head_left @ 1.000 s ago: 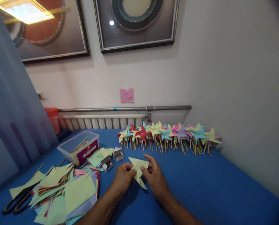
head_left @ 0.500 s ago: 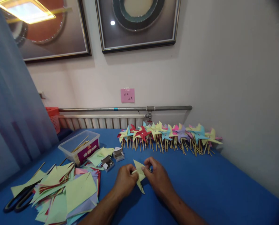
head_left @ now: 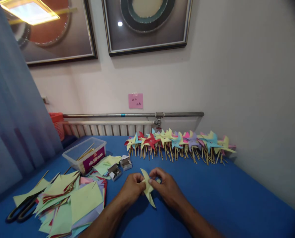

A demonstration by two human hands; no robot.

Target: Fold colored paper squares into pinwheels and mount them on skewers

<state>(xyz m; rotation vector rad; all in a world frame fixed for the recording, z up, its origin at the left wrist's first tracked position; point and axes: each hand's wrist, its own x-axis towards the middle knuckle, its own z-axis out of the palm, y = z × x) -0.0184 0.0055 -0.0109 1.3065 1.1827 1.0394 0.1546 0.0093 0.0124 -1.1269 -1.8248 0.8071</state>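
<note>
A pale yellow paper pinwheel (head_left: pixel 149 191) is held between my two hands above the blue tabletop (head_left: pixel 199 198). My left hand (head_left: pixel 134 186) pinches its left side with thumb and fingers. On the other side, my right hand (head_left: pixel 163 181) presses its thumb near the middle of the paper, its index finger curled behind. One pointed blade sticks up and another points down toward me. No stick shows on this pinwheel. Whether a pin is under the right thumb is hidden. A small open box (head_left: pixel 114 172) of metal pins sits to the left, beside another small box (head_left: pixel 126 162).
Finished pinwheels on sticks (head_left: pixel 177 142) lie in a row along the back. At the left are stacked paper squares (head_left: pixel 85 201), black-handled scissors (head_left: pixel 25 206), and a clear plastic tub (head_left: pixel 85 155) with sticks. A pink basket (head_left: pixel 57 125) stands behind, near a blue curtain (head_left: pixel 16 99).
The pinwheel has turned slightly in my hands, its lower blade swinging a little right. My right hand has shifted slightly, its thumb still on the paper.
</note>
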